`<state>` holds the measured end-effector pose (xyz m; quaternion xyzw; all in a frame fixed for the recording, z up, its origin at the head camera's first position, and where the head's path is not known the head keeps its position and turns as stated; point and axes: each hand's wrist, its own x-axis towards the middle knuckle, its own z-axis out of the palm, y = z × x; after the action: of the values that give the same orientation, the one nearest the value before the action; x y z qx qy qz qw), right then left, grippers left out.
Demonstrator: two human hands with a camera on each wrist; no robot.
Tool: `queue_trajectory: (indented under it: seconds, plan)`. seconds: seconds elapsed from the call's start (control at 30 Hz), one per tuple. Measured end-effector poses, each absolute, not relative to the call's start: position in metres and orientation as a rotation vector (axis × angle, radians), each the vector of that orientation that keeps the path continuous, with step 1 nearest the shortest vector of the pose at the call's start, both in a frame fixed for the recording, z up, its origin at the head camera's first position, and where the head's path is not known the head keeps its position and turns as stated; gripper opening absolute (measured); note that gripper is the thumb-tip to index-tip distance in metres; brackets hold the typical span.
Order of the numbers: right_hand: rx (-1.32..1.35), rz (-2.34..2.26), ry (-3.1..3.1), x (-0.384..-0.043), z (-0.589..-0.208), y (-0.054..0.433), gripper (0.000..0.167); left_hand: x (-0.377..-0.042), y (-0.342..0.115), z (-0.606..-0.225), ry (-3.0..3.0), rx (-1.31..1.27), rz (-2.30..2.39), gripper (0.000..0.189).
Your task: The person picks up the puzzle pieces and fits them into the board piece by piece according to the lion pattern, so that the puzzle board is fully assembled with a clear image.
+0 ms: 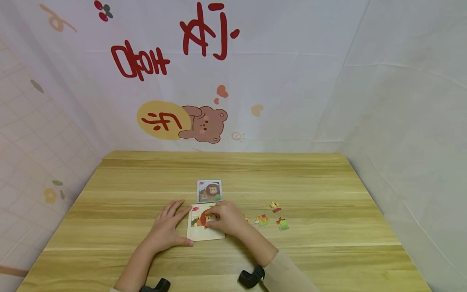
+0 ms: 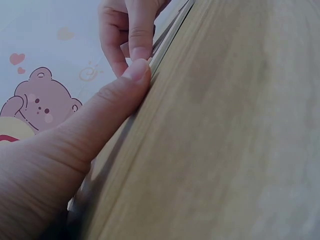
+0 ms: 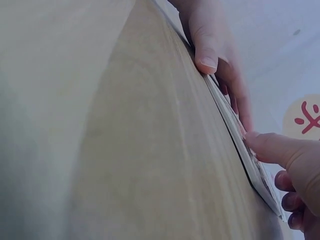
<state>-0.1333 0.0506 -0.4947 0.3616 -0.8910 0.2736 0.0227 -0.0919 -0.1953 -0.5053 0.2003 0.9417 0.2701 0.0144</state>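
A square puzzle board (image 1: 206,235) with a pale frame lies on the wooden table. Several pieces sit in its upper part, showing a pink flower and part of a lion. My left hand (image 1: 166,229) rests along the board's left side with fingers spread, its thumb (image 2: 117,95) touching the near left corner. Over the board, my right hand (image 1: 228,219) pinches a lion puzzle piece (image 1: 205,219) between thumb and index finger, low against the surface. That hand covers the board's upper right part. In the right wrist view, the right thumb (image 3: 270,146) meets the board's top.
Just beyond the board lies a lion picture card (image 1: 209,192). Loose puzzle pieces (image 1: 262,220) lie to the right, one partly hidden behind the right hand. The wooden table (image 1: 321,182) ends at a white printed cloth (image 1: 292,81) behind and at the sides.
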Motion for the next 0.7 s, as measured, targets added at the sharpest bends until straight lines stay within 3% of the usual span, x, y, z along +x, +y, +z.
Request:
queue_trajectory:
  seconds: [0.3, 0.7]
  plan:
    - [1.049, 1.072, -2.745, -0.132, -0.485, 0.070, 0.023, -0.092, -0.196, -0.506, 2.935, 0.617, 0.842, 0.115]
    - [0.916, 1.047, -2.718, -0.130, -0.471, 0.124, 0.029, -0.092, -0.197, -0.507, 2.936, 0.632, 0.840, 0.117]
